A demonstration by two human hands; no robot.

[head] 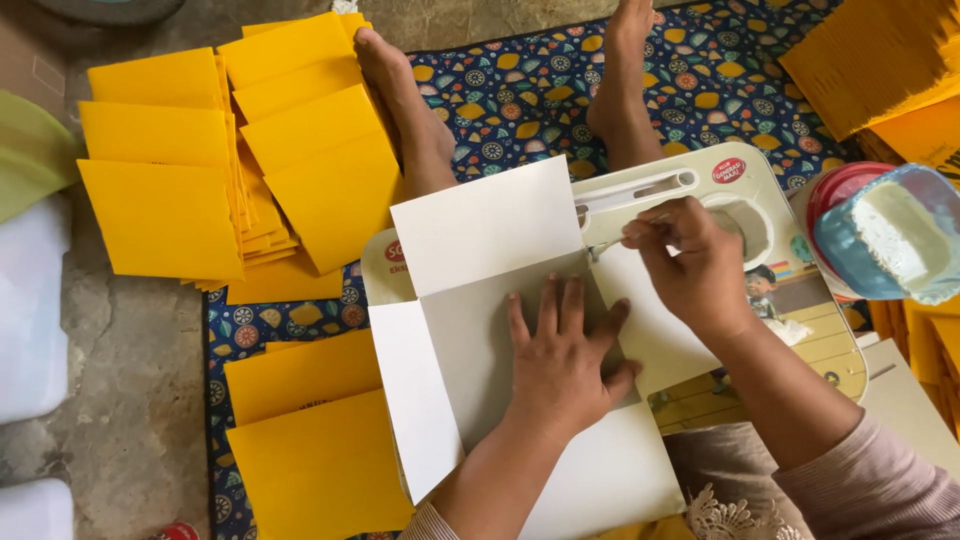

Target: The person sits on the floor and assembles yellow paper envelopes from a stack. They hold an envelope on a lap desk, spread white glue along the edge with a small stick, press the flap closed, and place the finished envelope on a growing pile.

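My left hand (560, 362) lies flat, fingers spread, on a large white paper sheet (470, 350) with folded flaps. The sheet rests on a cream plastic lap table (800, 330). My right hand (690, 262) is pinched on a thin brush or stick whose tip touches the sheet's right flap near its fold. Beside it to the right stands a clear blue tub (885, 245) holding white paste, next to a red lid (835, 190).
Stacks of yellow folded envelopes lie at the upper left (230, 160), lower left (310, 440) and upper right (880, 60). My bare feet (410, 95) rest on a blue patterned mat (530, 100). Concrete floor and white bags (30, 310) are at the left.
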